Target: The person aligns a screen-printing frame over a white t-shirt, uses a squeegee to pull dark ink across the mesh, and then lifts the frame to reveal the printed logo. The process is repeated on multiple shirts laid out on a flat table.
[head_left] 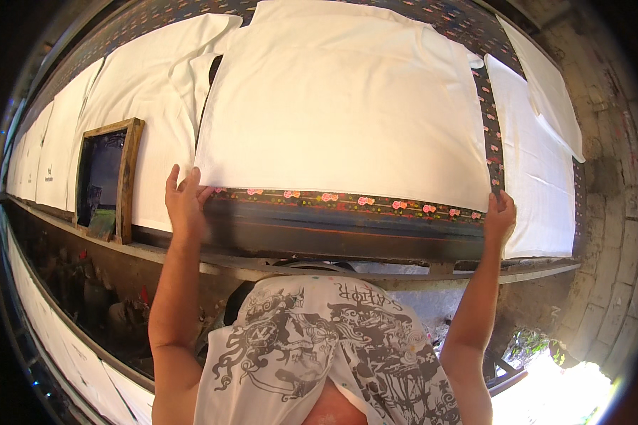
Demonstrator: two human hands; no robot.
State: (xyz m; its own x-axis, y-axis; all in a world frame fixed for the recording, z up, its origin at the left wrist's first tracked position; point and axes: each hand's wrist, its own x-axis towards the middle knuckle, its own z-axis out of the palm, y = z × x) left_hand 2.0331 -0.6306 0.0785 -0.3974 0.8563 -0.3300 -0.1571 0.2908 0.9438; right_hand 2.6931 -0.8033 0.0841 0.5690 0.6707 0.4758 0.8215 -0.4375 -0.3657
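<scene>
A white fabric piece [344,113] lies flat before me on a long table, above a dark strip printed with pink flowers [365,201]. My left hand [187,202] is at the fabric's lower left corner, index finger raised, thumb and another finger gripping the edge. My right hand [501,214] has its fingertips closed at the lower right corner. Left of my left hand, a wooden-framed screen [129,170] with dark contents rests upright in the picture on white cloth [149,85].
More white pieces [532,184] line the table to both sides. A ledge [539,269] runs along the near edge. Cluttered dark containers [99,304] sit below at left, another row of white cloths [39,297] at lower left. A block wall or floor [602,212] is at right.
</scene>
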